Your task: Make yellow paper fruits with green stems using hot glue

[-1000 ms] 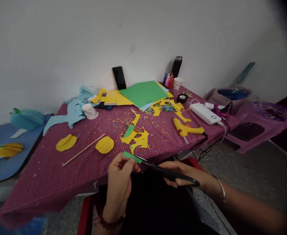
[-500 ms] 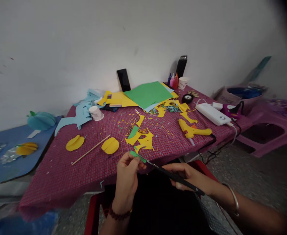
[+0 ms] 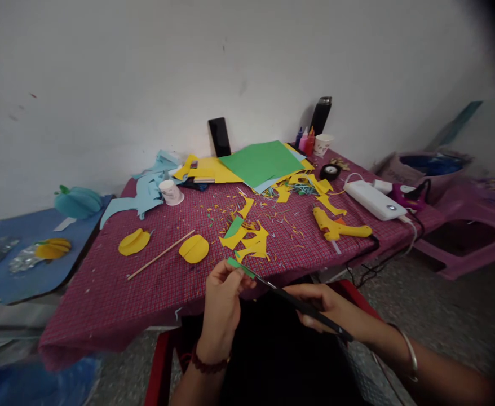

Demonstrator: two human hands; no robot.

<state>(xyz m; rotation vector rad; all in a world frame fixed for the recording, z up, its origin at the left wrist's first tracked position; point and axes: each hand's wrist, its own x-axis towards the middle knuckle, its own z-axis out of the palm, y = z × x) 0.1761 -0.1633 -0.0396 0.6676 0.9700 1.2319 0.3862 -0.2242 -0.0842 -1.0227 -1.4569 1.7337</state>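
A small strip of green paper (image 3: 239, 267) is pinched between the thumb and fingers of my left hand (image 3: 223, 299), just off the table's front edge. My right hand (image 3: 321, 304) grips black-handled scissors (image 3: 304, 307), seen edge-on. Their thin metal tip meets the right end of the strip; whether the blades are parted cannot be made out. Beyond my left hand lie yellow paper offcuts (image 3: 250, 242) with a green scrap (image 3: 234, 226) among them. A folded yellow paper round (image 3: 194, 248) rests to the left, beside a wooden stick (image 3: 160, 255) and another yellow round (image 3: 134, 242).
Green sheets (image 3: 264, 162) lie at the back near a leaning phone (image 3: 219, 137). A yellow glue gun (image 3: 336, 225), a white power bank (image 3: 374, 200) and black tape (image 3: 330, 171) sit on the right. A paper cup (image 3: 170, 192) stands left. Cables (image 3: 383, 259) hang off the right edge.
The view has shifted slightly, so the table and its things appear a little further right. Both hands keep their holds, with the scissors still at the green strip.
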